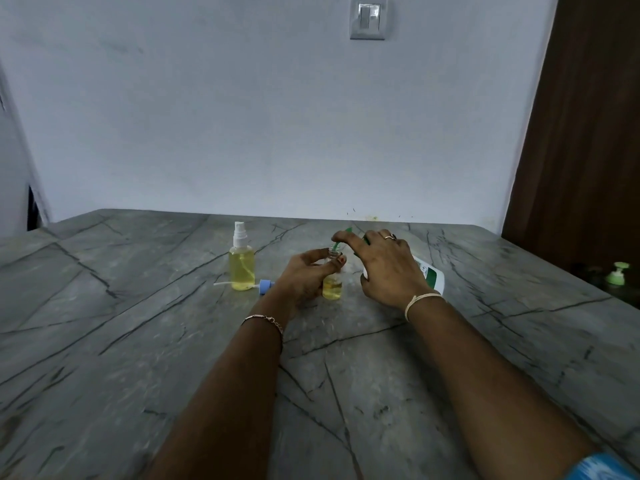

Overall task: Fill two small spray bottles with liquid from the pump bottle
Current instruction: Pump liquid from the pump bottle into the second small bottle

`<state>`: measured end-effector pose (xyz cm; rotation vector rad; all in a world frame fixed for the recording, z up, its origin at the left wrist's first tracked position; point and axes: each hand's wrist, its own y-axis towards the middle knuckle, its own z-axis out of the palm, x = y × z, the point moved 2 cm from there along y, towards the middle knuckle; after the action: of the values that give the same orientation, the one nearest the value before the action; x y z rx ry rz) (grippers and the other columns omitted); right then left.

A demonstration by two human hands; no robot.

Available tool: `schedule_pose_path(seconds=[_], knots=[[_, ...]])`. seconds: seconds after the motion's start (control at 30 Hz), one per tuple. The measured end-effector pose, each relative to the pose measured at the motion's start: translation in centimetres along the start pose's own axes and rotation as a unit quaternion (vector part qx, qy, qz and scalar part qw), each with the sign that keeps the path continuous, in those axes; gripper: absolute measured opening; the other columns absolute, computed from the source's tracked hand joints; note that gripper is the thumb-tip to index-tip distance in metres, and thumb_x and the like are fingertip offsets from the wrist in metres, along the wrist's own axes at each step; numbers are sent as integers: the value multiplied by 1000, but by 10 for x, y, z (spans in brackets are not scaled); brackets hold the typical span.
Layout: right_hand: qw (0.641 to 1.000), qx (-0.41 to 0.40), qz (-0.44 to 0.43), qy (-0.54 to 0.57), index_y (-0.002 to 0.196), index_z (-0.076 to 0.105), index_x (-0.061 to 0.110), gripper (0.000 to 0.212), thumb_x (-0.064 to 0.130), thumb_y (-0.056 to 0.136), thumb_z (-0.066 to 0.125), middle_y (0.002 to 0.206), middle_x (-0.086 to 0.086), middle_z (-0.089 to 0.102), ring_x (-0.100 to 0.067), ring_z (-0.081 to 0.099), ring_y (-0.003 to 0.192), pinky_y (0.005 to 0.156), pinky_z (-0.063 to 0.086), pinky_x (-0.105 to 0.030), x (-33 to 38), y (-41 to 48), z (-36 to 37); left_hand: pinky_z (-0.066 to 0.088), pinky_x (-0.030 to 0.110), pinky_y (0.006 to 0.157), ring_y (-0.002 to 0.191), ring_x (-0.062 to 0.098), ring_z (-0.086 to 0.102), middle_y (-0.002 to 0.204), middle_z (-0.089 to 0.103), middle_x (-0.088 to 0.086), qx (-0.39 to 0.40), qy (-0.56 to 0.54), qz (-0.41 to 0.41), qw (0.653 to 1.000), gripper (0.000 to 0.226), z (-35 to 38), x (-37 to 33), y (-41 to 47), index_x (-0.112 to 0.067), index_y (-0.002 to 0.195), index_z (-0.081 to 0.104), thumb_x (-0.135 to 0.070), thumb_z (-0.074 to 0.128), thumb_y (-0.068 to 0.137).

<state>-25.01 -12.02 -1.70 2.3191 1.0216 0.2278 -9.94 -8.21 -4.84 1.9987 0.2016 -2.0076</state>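
Observation:
A small uncapped spray bottle partly filled with yellow liquid stands on the grey marble counter. My left hand grips it around the upper part. My right hand lies over the tilted white pump bottle, fingers on its green pump head, whose spout points into the small bottle's mouth. To the left stands a second spray bottle, full of yellow liquid, with its white sprayer on. A loose blue sprayer cap with a white tube lies beside it.
Another green pump top shows at the counter's right edge near a brown door. A pale wall with a switch plate runs behind the counter.

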Motion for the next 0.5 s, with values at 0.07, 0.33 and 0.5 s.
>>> schedule_pose_path(seconds=[0.07, 0.33, 0.5], knots=[[1000, -1, 4, 10, 140, 28, 40, 76, 15, 79, 65, 115, -5, 55, -27, 47, 115, 95, 39, -43, 1, 1, -1, 58, 33, 75, 84, 19, 70, 100, 72, 8, 5, -9, 0, 1000, 44, 0, 0, 0, -14, 119, 64, -28, 76, 78], [1000, -19, 4, 21, 134, 31, 38, 70, 15, 78, 66, 116, -5, 56, -28, 48, 115, 94, 40, -44, 4, 3, 2, 58, 31, 74, 85, 18, 70, 106, 71, 10, 2, -3, -6, 1000, 45, -1, -1, -2, -16, 120, 63, -28, 75, 79], [1000, -4, -3, -1, 144, 23, 41, 80, 15, 80, 64, 116, -6, 55, -28, 48, 115, 95, 40, -44, 1, -1, 1, 59, 31, 73, 87, 19, 70, 105, 71, 10, 4, -13, -2, 1000, 41, 0, -1, -4, -14, 119, 63, -26, 74, 80]])
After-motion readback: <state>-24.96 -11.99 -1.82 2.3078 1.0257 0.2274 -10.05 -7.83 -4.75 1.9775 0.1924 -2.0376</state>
